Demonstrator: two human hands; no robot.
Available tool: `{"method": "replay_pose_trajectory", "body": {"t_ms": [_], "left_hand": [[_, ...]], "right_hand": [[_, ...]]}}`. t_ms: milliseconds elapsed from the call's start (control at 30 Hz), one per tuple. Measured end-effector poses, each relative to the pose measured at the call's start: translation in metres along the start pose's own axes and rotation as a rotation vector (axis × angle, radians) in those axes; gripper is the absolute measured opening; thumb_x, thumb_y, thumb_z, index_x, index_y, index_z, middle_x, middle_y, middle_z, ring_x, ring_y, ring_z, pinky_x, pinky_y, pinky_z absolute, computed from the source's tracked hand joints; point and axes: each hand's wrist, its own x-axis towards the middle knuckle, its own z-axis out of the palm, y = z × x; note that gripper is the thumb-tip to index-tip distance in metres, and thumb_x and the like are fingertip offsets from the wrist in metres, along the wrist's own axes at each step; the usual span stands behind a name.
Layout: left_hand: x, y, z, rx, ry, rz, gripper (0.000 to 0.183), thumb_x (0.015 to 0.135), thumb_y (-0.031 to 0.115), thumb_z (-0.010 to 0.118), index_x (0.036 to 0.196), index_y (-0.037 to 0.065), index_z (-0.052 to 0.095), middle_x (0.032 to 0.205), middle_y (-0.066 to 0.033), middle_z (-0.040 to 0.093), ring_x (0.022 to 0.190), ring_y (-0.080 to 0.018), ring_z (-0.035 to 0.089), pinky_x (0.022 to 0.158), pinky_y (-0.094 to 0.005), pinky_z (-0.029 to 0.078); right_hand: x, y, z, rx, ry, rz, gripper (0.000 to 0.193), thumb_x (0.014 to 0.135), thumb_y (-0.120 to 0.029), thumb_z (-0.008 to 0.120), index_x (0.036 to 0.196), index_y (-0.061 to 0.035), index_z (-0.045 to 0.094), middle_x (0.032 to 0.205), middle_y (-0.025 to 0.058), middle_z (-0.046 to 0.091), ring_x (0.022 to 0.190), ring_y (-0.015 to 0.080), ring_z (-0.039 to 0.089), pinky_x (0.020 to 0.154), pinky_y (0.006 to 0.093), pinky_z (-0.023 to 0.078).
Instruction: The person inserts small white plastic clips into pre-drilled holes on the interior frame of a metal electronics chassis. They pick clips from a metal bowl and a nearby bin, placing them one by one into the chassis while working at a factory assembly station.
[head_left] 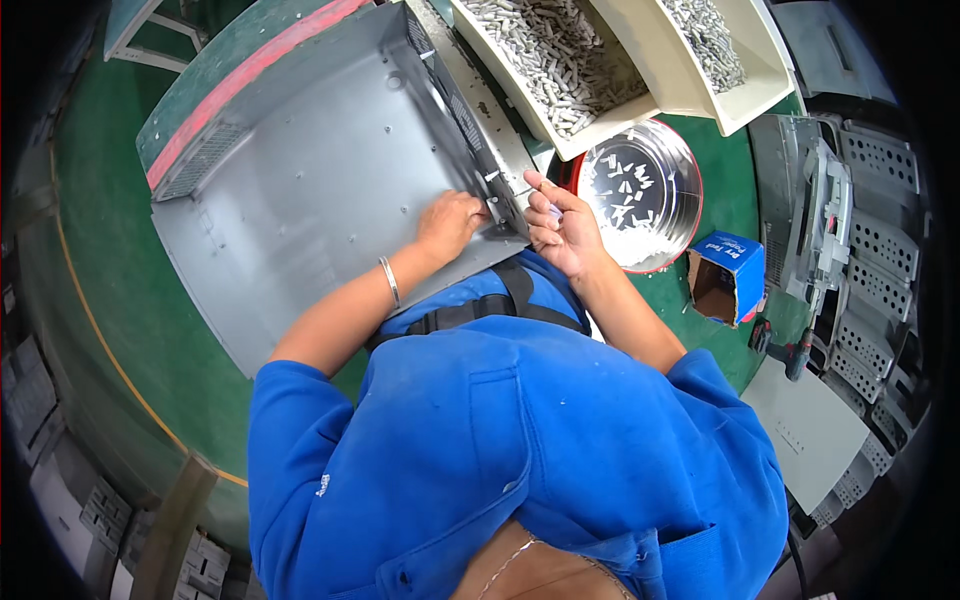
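A large grey sheet-metal casing [310, 170] with upturned, slotted sides lies in front of me. My left hand [450, 228] is at its near right corner, inside the side wall, fingertips pinched together; whatever is between them is hidden. Just outside that wall is my right hand [566, 228], its fingers curled around something small and pale that I cannot identify. A small white plug [492, 177] sticks out of the side wall between the hands. Several small studs dot the casing's floor.
Two cream bins [605, 128] of small whitish plugs stand at the far right. Below them is a round metal basin [682, 190] with a red rim and white pieces inside. Further right are an open blue carton [738, 258], a cordless drill [787, 350] and stacked perforated metal panels [872, 240].
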Motion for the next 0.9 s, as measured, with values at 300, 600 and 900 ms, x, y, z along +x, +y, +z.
{"method": "replay_pose_trajectory", "body": {"t_ms": [300, 600, 900], "left_hand": [[-0.0027, -0.003, 0.0022, 0.071, 0.092, 0.161, 0.002, 0.069, 0.009, 0.056, 0.07, 0.008, 0.056, 0.07, -0.0062, 0.051, 0.073, -0.0245, 0.049, 0.064, -0.0349, 0.041], [-0.0036, -0.0022, 0.0021, 0.173, 0.149, 0.278, 0.006, 0.067, 0.009, 0.057, 0.07, 0.006, 0.053, 0.069, -0.0063, 0.048, 0.068, -0.0234, 0.049, 0.06, -0.0327, 0.042], [-0.0019, 0.003, -0.0007, 0.212, 0.166, 0.333, 0.01, 0.064, 0.01, 0.06, 0.071, 0.007, 0.053, 0.069, -0.0054, 0.047, 0.066, -0.022, 0.049, 0.058, -0.0322, 0.043]], "right_hand": [[-0.0011, 0.0003, 0.0003, 0.027, 0.025, 0.005, 0.023, 0.081, -0.007, 0.04, 0.103, -0.003, 0.041, 0.061, 0.0017, 0.041, 0.043, 0.007, 0.032, 0.029, 0.0164, 0.023], [-0.0008, 0.0004, 0.0006, 0.009, 0.026, -0.005, 0.023, 0.08, -0.006, 0.04, 0.102, -0.0025, 0.042, 0.06, 0.0014, 0.04, 0.043, 0.0069, 0.032, 0.029, 0.0162, 0.024], [-0.001, 0.0005, 0.0002, -0.012, 0.008, -0.005, 0.022, 0.081, -0.009, 0.039, 0.103, -0.0035, 0.041, 0.061, 0.002, 0.043, 0.043, 0.0067, 0.033, 0.031, 0.0163, 0.025]]}}
